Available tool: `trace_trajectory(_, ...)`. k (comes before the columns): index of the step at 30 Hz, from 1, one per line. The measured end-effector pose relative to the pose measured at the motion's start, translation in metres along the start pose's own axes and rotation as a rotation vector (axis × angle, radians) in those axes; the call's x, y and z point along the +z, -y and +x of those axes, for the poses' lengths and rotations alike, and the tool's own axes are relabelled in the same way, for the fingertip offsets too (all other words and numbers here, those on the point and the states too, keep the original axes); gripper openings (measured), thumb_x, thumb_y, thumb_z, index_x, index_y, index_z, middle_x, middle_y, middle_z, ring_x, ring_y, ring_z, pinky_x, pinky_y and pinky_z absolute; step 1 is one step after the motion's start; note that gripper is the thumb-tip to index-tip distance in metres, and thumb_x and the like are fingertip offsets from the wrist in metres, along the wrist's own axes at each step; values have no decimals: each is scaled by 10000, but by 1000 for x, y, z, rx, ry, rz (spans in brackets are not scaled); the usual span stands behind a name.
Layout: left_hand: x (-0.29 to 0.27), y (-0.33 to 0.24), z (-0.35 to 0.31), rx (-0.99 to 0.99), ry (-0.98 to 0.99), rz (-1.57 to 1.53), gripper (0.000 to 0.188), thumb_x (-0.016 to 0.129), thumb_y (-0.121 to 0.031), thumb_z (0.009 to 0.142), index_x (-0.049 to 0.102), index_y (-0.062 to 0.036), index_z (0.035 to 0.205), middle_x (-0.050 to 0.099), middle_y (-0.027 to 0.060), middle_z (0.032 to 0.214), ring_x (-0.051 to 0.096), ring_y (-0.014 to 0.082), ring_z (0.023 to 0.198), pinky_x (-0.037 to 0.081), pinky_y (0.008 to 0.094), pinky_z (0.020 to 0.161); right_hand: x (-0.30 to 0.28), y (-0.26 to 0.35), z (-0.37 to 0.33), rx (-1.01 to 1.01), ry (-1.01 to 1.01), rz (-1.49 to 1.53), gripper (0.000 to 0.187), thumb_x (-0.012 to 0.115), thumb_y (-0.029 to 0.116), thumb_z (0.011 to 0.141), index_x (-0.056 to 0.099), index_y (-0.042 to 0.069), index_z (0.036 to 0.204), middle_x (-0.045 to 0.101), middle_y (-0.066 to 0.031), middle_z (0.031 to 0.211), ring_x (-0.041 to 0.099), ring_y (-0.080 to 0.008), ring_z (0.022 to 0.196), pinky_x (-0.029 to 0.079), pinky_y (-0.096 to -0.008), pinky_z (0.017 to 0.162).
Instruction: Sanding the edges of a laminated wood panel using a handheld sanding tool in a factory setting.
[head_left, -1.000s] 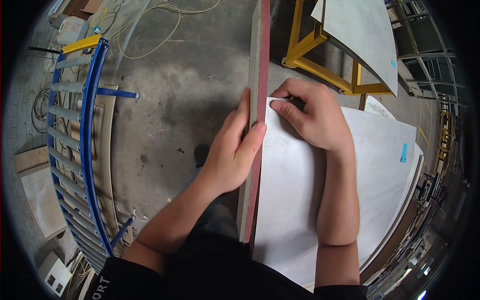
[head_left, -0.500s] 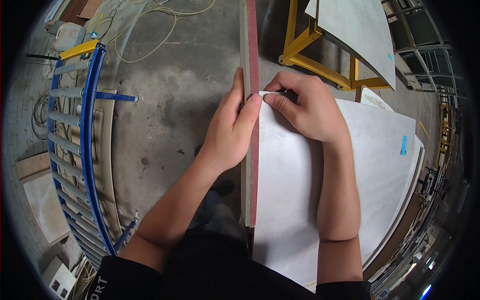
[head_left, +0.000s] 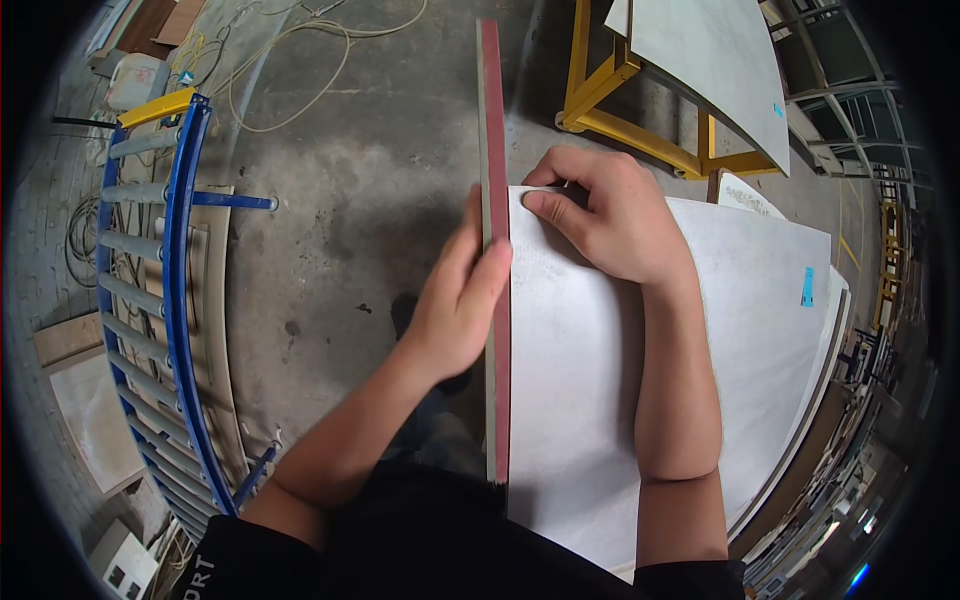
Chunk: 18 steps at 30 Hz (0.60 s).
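Observation:
A long narrow strip (head_left: 494,120) with a grey face and a red edge stands on edge against the left side of a large white slab (head_left: 770,330). My left hand (head_left: 462,295) is wrapped around the strip from the left, fingers pressed along it. My right hand (head_left: 600,215) rests on the slab's near corner, thumb pinched on the slab's edge right beside the strip. Both forearms come up from the lower edge of the picture.
A blue roller rack (head_left: 170,300) with a yellow end curves along the left. A yellow metal stand (head_left: 640,135) carrying another pale slab (head_left: 705,55) stands behind. Cables (head_left: 300,45) lie on the concrete floor (head_left: 340,230). More slabs are stacked at the right.
Both hands have slid a little farther along the strip and the slab's corner. The strip now stands straighter against the slab's edge.

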<state>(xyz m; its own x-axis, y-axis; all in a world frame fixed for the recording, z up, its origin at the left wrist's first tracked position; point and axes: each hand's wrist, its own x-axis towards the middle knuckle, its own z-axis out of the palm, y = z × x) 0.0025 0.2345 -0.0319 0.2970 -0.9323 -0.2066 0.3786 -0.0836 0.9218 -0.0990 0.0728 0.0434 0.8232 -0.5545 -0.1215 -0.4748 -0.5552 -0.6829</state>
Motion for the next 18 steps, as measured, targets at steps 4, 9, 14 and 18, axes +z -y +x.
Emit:
trace_trajectory(4, -10, 13, -31, 24, 21, 139, 593, 442, -174, 1027, 211, 54, 1523, 366, 204, 1520, 323, 254, 1431, 238, 341, 1160, -2, 0, -3, 4, 5, 28, 125, 699, 136, 860, 675, 28, 917, 643, -105, 752, 582, -213, 669, 469, -326, 645)
trace_trajectory(9, -56, 23, -49, -302, -144, -17, 578, 475, -225, 1039, 256, -81, 1554, 545, -34, 998, 438, 28, 756, 418, 175, 684, -2, 5, 0, 57, 63, -8, 123, 689, 128, 878, 668, 18, 930, 653, -96, 782, 597, -200, 702, 477, -314, 671)
trace_trajectory(14, -97, 42, -70, -395, -239, 20, 570, 468, -240, 1040, 263, -126, 1559, 491, -66, 845, 445, 27, 685, 421, 192, 614, -1, 2, -1, 7, 45, -3, 156, 661, 113, 891, 668, 1, 1000, 667, -98, 863, 608, -186, 778, 477, -280, 738)
trace_trajectory(18, -113, 58, -89, -385, -264, 39, 574, 462, -216, 1036, 251, -120, 1561, 470, -64, 812, 449, 33, 667, 428, 204, 604, 2, 3, 2, 23, 76, 9, 172, 630, 95, 882, 670, -14, 1009, 663, -98, 861, 609, -174, 789, 471, -280, 740)
